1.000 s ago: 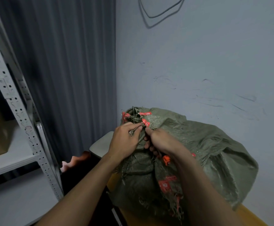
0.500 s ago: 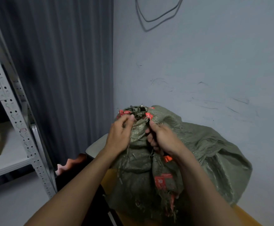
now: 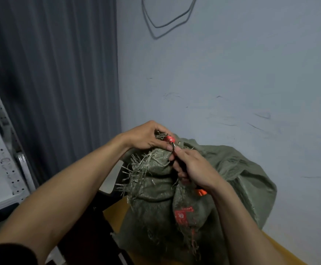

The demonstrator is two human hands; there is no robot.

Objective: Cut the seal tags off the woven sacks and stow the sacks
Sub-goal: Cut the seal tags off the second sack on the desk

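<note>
The left hand [image 3: 146, 137] has risen to pinch the red seal tag [image 3: 169, 139] atop the sack [image 3: 232, 180].

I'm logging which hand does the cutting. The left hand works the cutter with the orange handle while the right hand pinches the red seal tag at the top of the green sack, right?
Swapped. In the head view the right hand works the cutter, and the left hand pinches the red seal tag atop the green sack.

Sack [image 3: 232, 175] fills desk's [image 3: 282, 249] back edge against wall [image 3: 232, 83]; shelf rack [image 3: 1, 150] and curtain [image 3: 50, 73] crowd left; open air above sack.
</note>
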